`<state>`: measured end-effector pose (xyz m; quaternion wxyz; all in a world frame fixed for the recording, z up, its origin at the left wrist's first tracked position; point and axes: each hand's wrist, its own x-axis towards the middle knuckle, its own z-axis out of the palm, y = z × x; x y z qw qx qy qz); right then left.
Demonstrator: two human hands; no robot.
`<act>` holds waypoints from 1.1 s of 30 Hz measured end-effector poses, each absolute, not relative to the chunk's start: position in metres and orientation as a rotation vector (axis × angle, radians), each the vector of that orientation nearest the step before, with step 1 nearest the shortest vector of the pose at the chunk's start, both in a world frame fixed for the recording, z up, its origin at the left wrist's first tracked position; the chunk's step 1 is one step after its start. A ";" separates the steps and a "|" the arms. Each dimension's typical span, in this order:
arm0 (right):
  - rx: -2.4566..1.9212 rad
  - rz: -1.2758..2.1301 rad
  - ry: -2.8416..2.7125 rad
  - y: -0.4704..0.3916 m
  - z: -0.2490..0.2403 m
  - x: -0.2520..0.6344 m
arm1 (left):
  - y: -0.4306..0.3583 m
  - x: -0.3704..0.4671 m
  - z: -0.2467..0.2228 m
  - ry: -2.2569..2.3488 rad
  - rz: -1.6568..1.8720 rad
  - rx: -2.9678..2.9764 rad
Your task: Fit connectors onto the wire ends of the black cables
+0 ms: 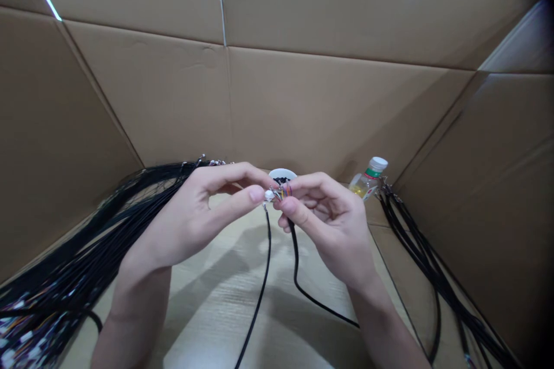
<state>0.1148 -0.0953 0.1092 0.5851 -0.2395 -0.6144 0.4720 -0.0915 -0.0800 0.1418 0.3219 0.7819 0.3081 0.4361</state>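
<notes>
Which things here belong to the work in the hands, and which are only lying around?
In the work:
- white plug
- coloured wires
- black cable
- perhaps second cable

Lying around, I judge:
- bottle
- bowl with dark pieces
- left cable pile
- right-side cables

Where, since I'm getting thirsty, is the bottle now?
In the head view, the bottle is right of center, just beyond the right hand and beside the far ends of the right-side black cables.
</notes>
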 end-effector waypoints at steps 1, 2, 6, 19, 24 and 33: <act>-0.559 1.086 -1.438 -0.096 0.110 0.115 | -0.081 -0.090 0.142 0.809 1.160 2.033; -0.560 1.072 -1.439 -0.096 0.110 0.114 | -0.082 -0.089 0.141 0.805 1.181 2.013; -0.564 1.043 -1.428 -0.096 0.110 0.113 | -0.083 -0.084 0.139 0.810 1.244 1.946; -0.595 1.001 -1.345 -0.099 0.110 0.109 | -0.087 -0.071 0.132 0.786 1.343 1.858; -0.573 1.046 -1.278 -0.098 0.109 0.107 | -0.086 -0.070 0.133 0.783 1.386 1.837; -0.530 1.105 -1.293 -0.091 0.103 0.105 | -0.089 -0.068 0.133 0.928 1.406 2.053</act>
